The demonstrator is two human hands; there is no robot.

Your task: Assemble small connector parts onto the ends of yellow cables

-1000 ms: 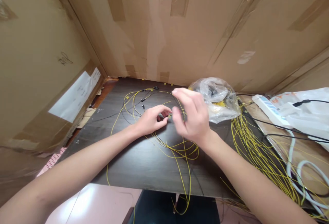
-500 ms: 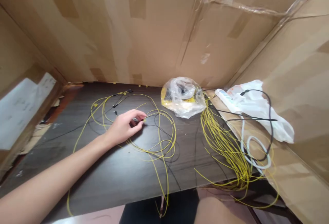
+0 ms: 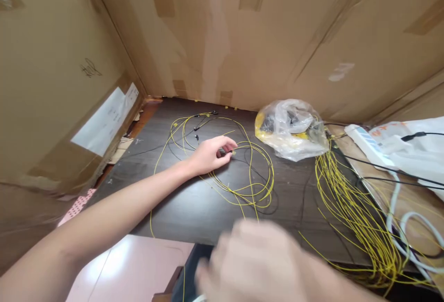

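Note:
My left hand (image 3: 212, 155) rests on the dark table, its thumb and fingers curled around one side of a loosely coiled yellow cable (image 3: 271, 175). A small yellowish piece shows at the fingertips. Near the front edge, my right hand (image 3: 255, 262) is smeared by motion, so its fingers and anything in them cannot be made out. Behind my left hand lie more yellow loops with small black ends (image 3: 197, 128). One strand hangs over the front edge.
A clear plastic bag (image 3: 294, 149) with yellow and black contents stands at the back. A large bundle of yellow cables (image 3: 357, 214) drapes over the right side. Beyond it are a white power strip (image 3: 369, 147) and a white bag (image 3: 426, 140). Cardboard walls (image 3: 222, 38) enclose the table.
My right hand has come into view at the bottom. The camera has turned left, so the scene sits farther right. My left hand stays at the coil.

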